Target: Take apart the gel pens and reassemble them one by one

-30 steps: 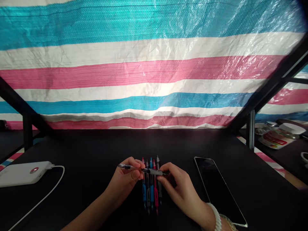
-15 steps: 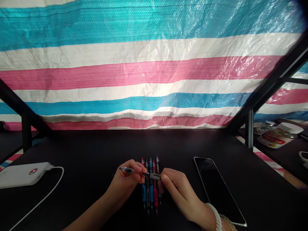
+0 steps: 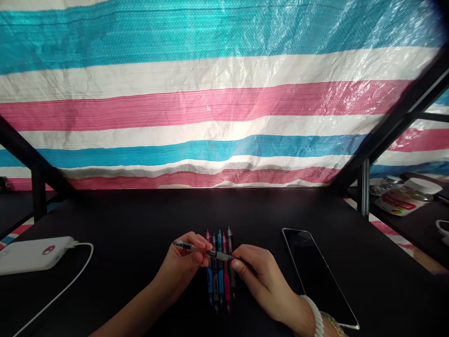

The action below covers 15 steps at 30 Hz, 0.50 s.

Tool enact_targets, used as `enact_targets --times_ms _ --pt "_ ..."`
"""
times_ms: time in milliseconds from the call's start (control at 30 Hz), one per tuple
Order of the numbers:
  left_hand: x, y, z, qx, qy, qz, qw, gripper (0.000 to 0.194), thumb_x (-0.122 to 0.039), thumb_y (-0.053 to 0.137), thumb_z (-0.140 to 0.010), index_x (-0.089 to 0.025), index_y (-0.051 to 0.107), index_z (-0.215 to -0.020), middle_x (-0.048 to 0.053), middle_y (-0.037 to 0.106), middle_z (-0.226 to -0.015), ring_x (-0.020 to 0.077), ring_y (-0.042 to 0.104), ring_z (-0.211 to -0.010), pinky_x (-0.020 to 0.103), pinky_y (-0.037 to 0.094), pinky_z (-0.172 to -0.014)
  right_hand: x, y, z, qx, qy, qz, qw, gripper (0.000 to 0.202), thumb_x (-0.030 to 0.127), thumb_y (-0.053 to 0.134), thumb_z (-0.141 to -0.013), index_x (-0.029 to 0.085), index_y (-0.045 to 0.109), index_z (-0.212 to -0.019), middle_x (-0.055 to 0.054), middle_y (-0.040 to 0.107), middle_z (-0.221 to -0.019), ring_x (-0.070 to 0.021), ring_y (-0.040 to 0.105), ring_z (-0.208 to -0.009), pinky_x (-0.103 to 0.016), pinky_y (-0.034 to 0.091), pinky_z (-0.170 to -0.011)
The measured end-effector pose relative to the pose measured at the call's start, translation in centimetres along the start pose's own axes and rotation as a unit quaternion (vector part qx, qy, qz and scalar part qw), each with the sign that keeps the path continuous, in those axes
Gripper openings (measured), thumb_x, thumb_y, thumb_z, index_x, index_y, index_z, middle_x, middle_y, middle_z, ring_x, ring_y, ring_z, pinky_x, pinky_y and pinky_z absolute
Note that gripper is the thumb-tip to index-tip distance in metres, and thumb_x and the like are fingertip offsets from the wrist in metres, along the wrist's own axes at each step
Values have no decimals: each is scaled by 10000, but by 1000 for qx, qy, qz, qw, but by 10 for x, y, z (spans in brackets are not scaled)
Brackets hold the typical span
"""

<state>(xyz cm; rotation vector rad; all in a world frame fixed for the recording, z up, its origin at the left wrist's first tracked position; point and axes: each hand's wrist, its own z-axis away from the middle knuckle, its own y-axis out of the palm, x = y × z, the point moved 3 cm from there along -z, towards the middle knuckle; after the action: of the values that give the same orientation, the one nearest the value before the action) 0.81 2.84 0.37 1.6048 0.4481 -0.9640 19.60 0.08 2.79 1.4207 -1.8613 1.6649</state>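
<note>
A clear-barrelled pen (image 3: 223, 256) with a grey grip is held level between both hands. My left hand (image 3: 187, 262) pinches its barrel between thumb and fingers. At the grip end, the thumb and fingers of my right hand (image 3: 264, 276) close on the pen's tip, which they hide. Beneath it, several pens lie side by side on the black table (image 3: 140, 220). Among them are a blue pen (image 3: 220, 281), a pink-red pen (image 3: 227, 283) and a grey pen (image 3: 216, 285). The held pen and my fingers cover their middles.
To the right lies a dark-screened phone (image 3: 319, 276), close to my right wrist. At the left sits a white power bank (image 3: 35, 255) with a white cable (image 3: 75, 281). A striped sheet (image 3: 210, 103) rises behind the table, and a jar (image 3: 403, 199) stands at the far right.
My right thumb and fingers have shifted slightly at the grip end of the pen. My left hand and the pens on the table look the same.
</note>
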Motion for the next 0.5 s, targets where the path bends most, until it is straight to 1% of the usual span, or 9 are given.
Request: enact_targets --times_ms 100,200,333,400,433,467,500 --pt "1 0 0 -3 3 -5 1000 148 -199 862 -677 -181 724 -729 8 703 -816 66 611 -598 197 499 -640 1 2 1 18 20 -23 999 428 413 387 -1029 197 469 -669 19 479 -622 -121 432 -573 -252 330 -555" --pt "2 0 1 -11 12 -24 1000 150 -203 856 -683 -174 713 -719 13 697 -800 73 592 -591 214 489 -637 1 5 2 39 66 -97 992 505 471 319 -1036 195 450 -634 26 448 -583 -108 390 -528 -247 313 -517" --pt "2 1 3 -21 22 -52 998 113 -186 819 -729 -177 706 -729 11 689 -798 76 574 -600 225 476 -653 -3 12 3 101 128 -229 960 552 537 310 -1024 190 456 -620 43 418 -510 -94 355 -481 -236 291 -484" --pt "2 2 4 -21 22 -64 998 106 -181 810 -738 -179 705 -723 9 685 -782 79 572 -608 225 476 -663 -5 14 3 123 145 -267 945 563 542 295 -1027 187 462 -623 47 413 -486 -91 359 -465 -230 294 -480" --pt "1 2 4 -25 21 -69 997 108 -184 813 -735 -178 706 -718 8 684 -779 79 572 -609 226 477 -668 -6 13 2 120 144 -270 945 568 533 272 -1033 186 463 -627 44 420 -491 -92 376 -469 -229 309 -488" --pt "0 2 4 -32 21 -73 997 115 -190 824 -722 -177 710 -717 8 683 -781 78 572 -612 226 479 -674 -6 12 1 107 135 -256 951 563 517 254 -1041 186 465 -637 36 441 -514 -97 404 -487 -230 330 -504" --pt "-1 2 5 -44 21 -76 996 129 -198 840 -702 -175 714 -717 8 681 -786 78 572 -615 227 482 -679 -6 10 0 85 115 -221 965 542 500 260 -1044 185 479 -661 25 475 -555 -106 439 -520 -234 354 -529"
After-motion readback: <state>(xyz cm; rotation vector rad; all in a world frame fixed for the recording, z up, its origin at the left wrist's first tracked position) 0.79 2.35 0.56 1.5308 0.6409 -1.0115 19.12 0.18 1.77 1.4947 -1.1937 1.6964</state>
